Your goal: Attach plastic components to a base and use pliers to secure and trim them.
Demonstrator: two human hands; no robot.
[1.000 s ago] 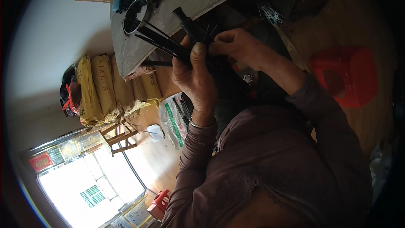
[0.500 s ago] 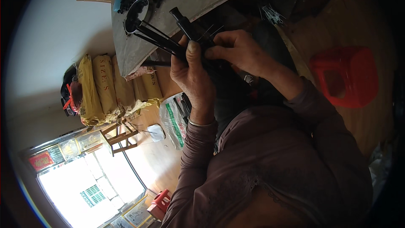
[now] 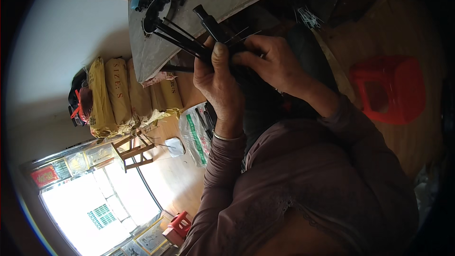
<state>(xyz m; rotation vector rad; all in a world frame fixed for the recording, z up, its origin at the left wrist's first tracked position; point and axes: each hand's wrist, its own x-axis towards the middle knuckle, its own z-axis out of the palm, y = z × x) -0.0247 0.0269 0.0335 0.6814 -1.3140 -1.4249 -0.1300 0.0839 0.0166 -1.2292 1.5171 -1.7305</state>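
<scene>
Has sacks (image 3: 118,96) mid-left. Clasps black rods (image 3: 180,40) and a black tube (image 3: 211,23), upper centre, in the closed left hand (image 3: 219,81). Curls the right hand (image 3: 274,62) nearly closed beside the tube's lower end; cannot tell its hold.

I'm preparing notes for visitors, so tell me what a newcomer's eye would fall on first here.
Probably the glaring bright opening at the lower left, far brighter than anything around it. Next would likely come the red plastic stool on the right, vivid against the brown floor. Then, above centre, the left hand grips slender black rods, with the right hand close beside it.
</scene>
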